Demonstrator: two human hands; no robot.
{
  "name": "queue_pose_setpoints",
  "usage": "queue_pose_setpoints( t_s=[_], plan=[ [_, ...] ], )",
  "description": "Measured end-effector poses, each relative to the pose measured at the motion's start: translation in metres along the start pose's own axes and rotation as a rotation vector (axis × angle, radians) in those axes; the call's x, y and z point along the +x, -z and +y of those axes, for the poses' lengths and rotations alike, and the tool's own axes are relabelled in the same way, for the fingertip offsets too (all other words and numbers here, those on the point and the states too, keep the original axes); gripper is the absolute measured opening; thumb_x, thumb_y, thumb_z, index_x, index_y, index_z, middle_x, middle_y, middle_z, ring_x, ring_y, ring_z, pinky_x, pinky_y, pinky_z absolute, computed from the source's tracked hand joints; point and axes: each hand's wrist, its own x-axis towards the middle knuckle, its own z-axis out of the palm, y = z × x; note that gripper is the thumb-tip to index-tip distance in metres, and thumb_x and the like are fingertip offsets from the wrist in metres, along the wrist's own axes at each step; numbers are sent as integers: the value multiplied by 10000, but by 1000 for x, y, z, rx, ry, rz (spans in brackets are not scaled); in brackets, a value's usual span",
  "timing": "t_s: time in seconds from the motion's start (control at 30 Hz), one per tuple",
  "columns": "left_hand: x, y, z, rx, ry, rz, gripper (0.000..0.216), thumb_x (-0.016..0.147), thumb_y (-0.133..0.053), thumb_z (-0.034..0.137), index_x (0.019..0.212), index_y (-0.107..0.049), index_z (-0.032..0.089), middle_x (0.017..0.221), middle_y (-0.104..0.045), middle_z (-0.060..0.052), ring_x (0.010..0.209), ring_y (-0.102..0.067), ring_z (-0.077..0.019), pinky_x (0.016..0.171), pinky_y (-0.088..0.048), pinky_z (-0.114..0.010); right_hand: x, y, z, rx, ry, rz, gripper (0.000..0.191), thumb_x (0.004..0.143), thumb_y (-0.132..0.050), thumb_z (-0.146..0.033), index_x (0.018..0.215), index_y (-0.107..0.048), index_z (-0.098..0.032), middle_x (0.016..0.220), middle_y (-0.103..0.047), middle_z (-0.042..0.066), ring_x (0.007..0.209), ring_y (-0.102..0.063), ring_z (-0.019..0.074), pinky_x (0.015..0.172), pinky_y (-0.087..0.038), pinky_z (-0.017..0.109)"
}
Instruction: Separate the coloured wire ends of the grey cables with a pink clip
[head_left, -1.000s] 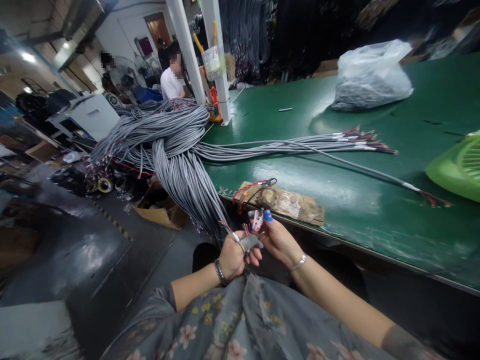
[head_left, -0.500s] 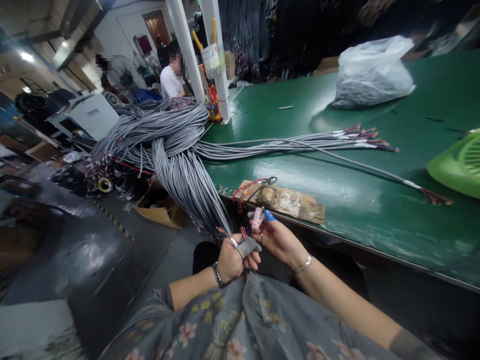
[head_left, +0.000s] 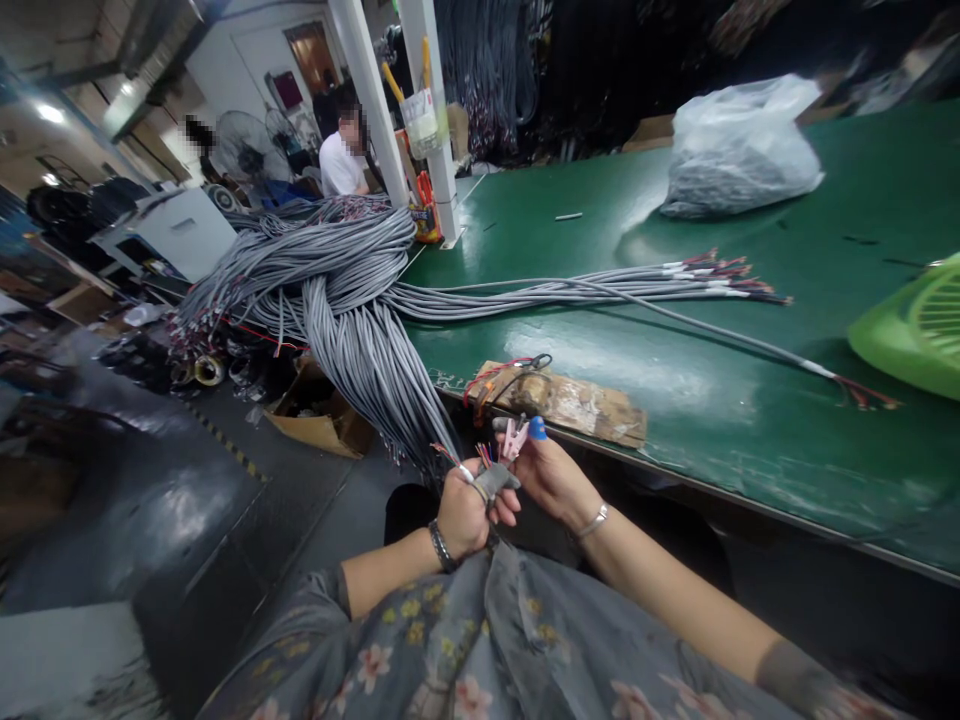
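Observation:
My left hand (head_left: 466, 508) is closed around the end of a grey cable, a grey cover on its thumb. Short coloured wires (head_left: 484, 455) fan out above that thumb, and a white-banded cable end (head_left: 463, 472) shows at its left side. Close beside it, my right hand (head_left: 556, 478), with a blue cover on one fingertip, pinches a small pink clip (head_left: 514, 440). The clip's lower end is at the wires; whether it grips one cannot be made out. A thick bundle of grey cables (head_left: 382, 370) hangs off the table edge behind my left hand.
On the green table (head_left: 720, 400) lie a worn wooden block (head_left: 577, 405) with red and black leads, stripped cables (head_left: 525, 292), a plastic bag (head_left: 742, 150) and a green basket (head_left: 911, 330). A white post (head_left: 435, 120) stands behind. A person (head_left: 343, 160) sits farther back.
The pink clip in my right hand has tilted and come down closer to the coloured wires. My left hand keeps its hold, almost in the same place.

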Motion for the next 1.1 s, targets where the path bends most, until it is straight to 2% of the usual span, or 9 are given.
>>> queue_pose_setpoints(
  t_s=[0.1,0.27,0.47,0.6,0.7,0.83,0.9,1.03,1.1],
  plan=[
    [0,1,-1,19,-1,3,435,595,-655,574,620,-552,152,430,-557,-10,310,-454,-79,349,-181,-198,2,-1,0,59,5,24,350,615,-768,-547,721,-677,-227,674,-658,19,588,-554,162,607,-481,299],
    [0,2,-1,24,5,-1,448,580,-667,583,600,-549,151,418,-560,-13,296,-459,-81,334,-189,-190,-2,0,3,53,13,-4,335,663,-720,-572,716,-655,-248,694,-666,16,597,-566,171,594,-485,308],
    [-6,8,-3,-7,12,-16,471,532,-706,590,605,-564,147,437,-585,-14,301,-490,-89,314,-214,-179,-8,0,-2,142,-88,-5,350,684,-696,-577,757,-688,-235,706,-673,19,595,-563,146,551,-462,261],
    [-8,8,-2,-30,-17,-9,472,545,-718,583,615,-568,141,451,-598,-18,302,-490,-86,312,-231,-176,-8,-1,-7,119,-94,-12,312,663,-740,-514,771,-696,-224,711,-673,13,595,-560,133,542,-455,243],
    [-7,5,1,-46,-49,25,470,567,-712,581,621,-566,138,461,-604,-25,301,-482,-80,313,-222,-176,-10,-1,-7,33,-23,12,328,627,-770,-498,777,-691,-217,650,-641,-1,569,-534,133,534,-447,249],
    [-5,-1,5,-39,-84,82,454,588,-705,572,631,-564,143,455,-590,-11,312,-484,-77,321,-211,-177,-14,1,-4,-214,231,125,409,669,-686,-610,621,-627,-208,568,-573,-8,542,-480,136,537,-418,266],
    [-4,-3,4,-22,-96,95,439,597,-700,563,629,-560,148,448,-583,-5,319,-491,-80,326,-212,-177,-14,1,-3,-270,283,144,454,668,-654,-656,586,-598,-213,551,-554,-12,534,-471,137,531,-411,270],
    [-2,-4,0,5,-115,86,408,617,-683,541,647,-567,152,455,-592,-6,332,-500,-84,336,-227,-177,-9,0,-1,-122,95,6,470,658,-641,-685,678,-641,-215,595,-596,2,502,-491,148,487,-428,290],
    [-1,-3,-3,22,-122,90,398,626,-675,535,652,-569,152,463,-599,-10,340,-507,-86,340,-234,-177,-5,-1,-1,-27,34,-9,436,634,-694,-648,698,-666,-217,624,-623,6,502,-505,144,488,-450,289]
  ],
)
